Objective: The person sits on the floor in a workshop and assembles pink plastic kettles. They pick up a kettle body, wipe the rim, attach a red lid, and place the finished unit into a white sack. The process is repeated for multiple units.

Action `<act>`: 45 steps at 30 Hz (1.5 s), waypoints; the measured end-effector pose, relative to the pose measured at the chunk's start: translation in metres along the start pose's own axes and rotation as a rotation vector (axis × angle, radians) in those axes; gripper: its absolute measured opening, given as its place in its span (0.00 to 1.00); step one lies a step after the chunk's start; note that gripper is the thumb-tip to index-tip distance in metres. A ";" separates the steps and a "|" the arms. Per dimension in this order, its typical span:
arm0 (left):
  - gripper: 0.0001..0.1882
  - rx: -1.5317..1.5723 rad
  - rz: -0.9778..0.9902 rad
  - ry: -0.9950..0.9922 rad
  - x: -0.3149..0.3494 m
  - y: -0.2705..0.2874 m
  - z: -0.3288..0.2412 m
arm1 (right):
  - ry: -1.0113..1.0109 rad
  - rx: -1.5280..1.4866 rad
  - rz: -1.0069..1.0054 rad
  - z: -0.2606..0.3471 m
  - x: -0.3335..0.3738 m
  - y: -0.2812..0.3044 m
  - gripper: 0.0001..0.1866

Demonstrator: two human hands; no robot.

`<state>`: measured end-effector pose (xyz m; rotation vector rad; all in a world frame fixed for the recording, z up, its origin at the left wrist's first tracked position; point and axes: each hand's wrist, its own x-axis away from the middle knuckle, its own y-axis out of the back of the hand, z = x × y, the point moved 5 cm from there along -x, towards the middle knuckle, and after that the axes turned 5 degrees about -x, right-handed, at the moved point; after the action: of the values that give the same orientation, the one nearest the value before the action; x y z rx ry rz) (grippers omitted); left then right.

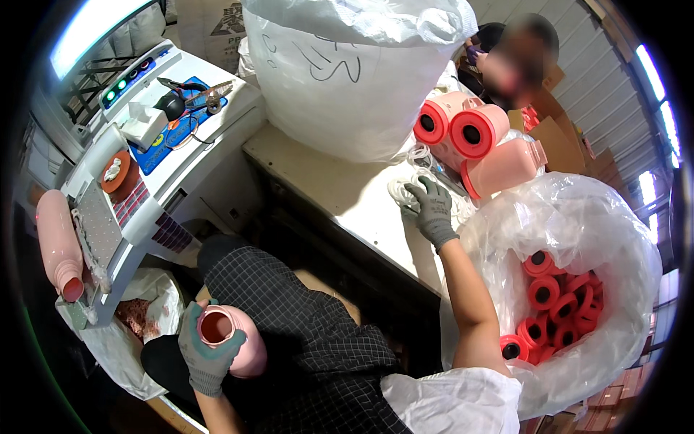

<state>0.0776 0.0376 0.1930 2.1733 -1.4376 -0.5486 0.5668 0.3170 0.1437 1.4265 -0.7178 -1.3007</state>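
My left hand (pixel 210 347), in a grey glove, is wrapped around a pink bottle (pixel 249 351) above my lap. The bottle has no lid on, and its round mouth (pixel 216 327) faces up. Out over the white table (pixel 340 184), my right hand (pixel 435 211), gloved too, reaches to a small heap of thin white rings (pixel 400 191). Its fingers are spread and touch the edge of the heap; no ring is clearly pinched between them. Just beyond lie several pink bottles with red ends (pixel 473 134).
A clear-lined bag (pixel 491 231) with several red ring-shaped lids (pixel 543 293) stands at right. A big white sack (pixel 325 87) sits on the table. To the left, a white machine (pixel 210 155) carries pliers (pixel 213 101); another pink bottle (pixel 59 242) lies beside it. A person (pixel 517 58) is at far right.
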 end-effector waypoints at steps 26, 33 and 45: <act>0.49 -0.316 -0.149 -0.576 0.011 0.023 -0.050 | 0.949 -1.063 0.332 0.379 0.036 0.063 0.14; 0.22 -0.301 -0.201 -0.456 0.025 0.053 -0.031 | 1.104 -1.091 0.348 0.424 0.058 0.083 0.26; 0.21 -0.594 0.028 -0.507 0.023 0.066 -0.047 | 1.030 -0.932 0.428 0.432 0.080 0.083 0.18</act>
<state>0.0641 0.0019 0.2683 1.5957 -1.3034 -1.3904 0.1918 0.0955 0.2454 0.8751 0.2785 -0.3151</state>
